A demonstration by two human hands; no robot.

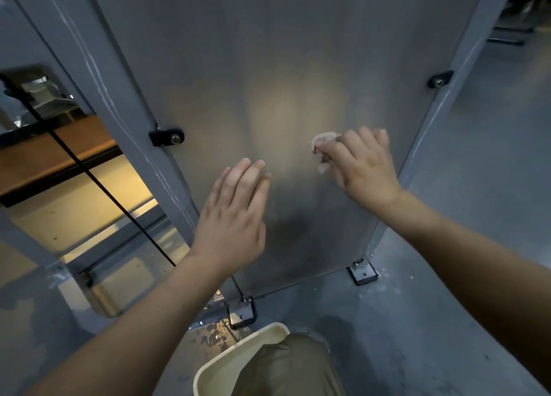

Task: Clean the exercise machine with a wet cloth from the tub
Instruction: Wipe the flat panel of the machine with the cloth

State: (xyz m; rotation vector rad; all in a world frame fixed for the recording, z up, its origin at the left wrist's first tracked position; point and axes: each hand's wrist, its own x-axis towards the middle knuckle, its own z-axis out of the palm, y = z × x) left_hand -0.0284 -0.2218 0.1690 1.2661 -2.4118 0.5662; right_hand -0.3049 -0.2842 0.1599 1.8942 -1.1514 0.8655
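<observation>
A wide grey panel [268, 67] of the exercise machine fills the view, held by black bolted clips. My right hand [362, 166] holds a small pale cloth [323, 140] bunched under its fingers and presses it against the panel's lower right part. My left hand [235, 207] lies flat with straight fingers on the panel, left of the cloth. A cream tub [226, 363] sits on the floor below, partly hidden by my knee.
A grey frame post [125, 121] runs down the panel's left side, a black cable [104, 184] beside it. Bolted feet [362, 272] anchor the machine to the concrete floor. Debris [213, 334] lies by the tub. Bare floor spreads to the right.
</observation>
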